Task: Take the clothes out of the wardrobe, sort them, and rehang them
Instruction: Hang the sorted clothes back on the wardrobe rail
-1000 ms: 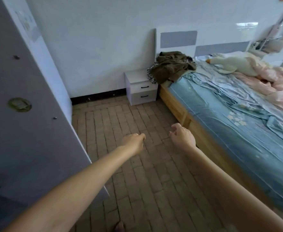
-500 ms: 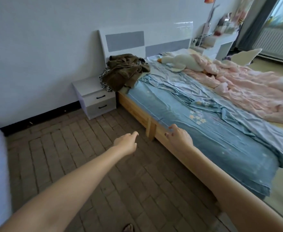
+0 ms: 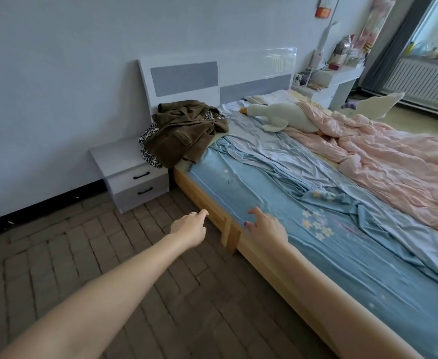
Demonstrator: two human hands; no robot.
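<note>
Clothes in a crumpled heap, an olive-brown corduroy jacket (image 3: 186,130) over a black-and-white patterned garment (image 3: 148,149), lie at the head corner of the bed, spilling onto the white two-drawer nightstand (image 3: 132,174). No hangers show on them, so they look dumped there to be sorted on the wide blue floral bedsheet (image 3: 277,203). Both arms reach forward empty: the left hand (image 3: 190,226) hovers over the brown brick floor (image 3: 83,255) with fingers loosely curled, grasping nothing, and the right hand (image 3: 265,226) hangs relaxed above the wooden bed frame (image 3: 228,237) edge. The wardrobe is out of view. A white plush goose (image 3: 280,116) and pink quilt (image 3: 381,161) occupy the far side, likely why the pile sits at this near corner.
</note>
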